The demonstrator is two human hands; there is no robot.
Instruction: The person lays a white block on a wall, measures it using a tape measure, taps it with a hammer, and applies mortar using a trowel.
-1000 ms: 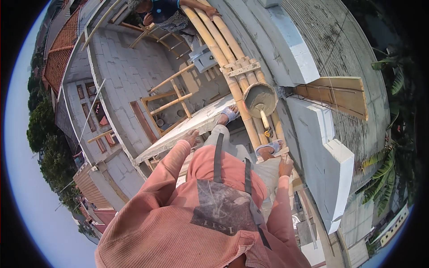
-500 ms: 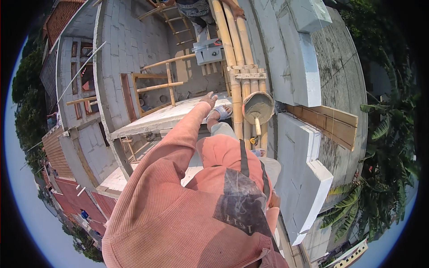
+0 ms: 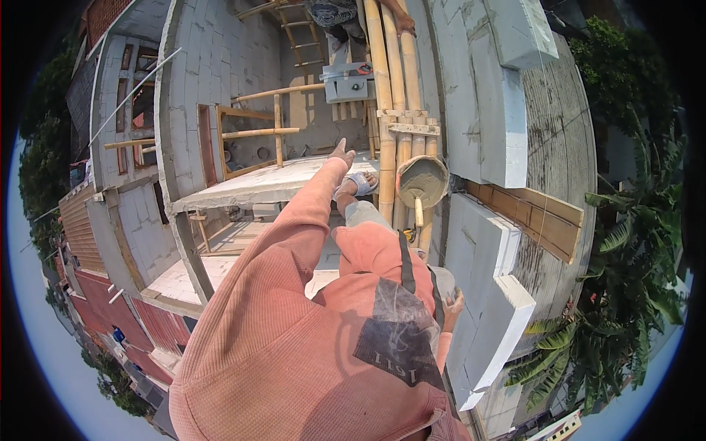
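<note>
The mortar bucket rests on bamboo poles, grey mortar inside and a cream tool handle poking over its near rim; the tool's working end is hidden from me. To the bucket's left and slightly beyond, the worker's left hand reaches out empty, fingers parted, by the pale wall ledge; whether it touches, I can't tell. A sandalled foot is planted between that hand and the bucket. Nearer than the bucket and a little right, the right hand is beside the grey block wall, fingers bent; I can't make out whether it holds anything. Beyond the bucket, a wooden crosspiece spans the poles; farther off, a co-worker's hand is at one pole.
</note>
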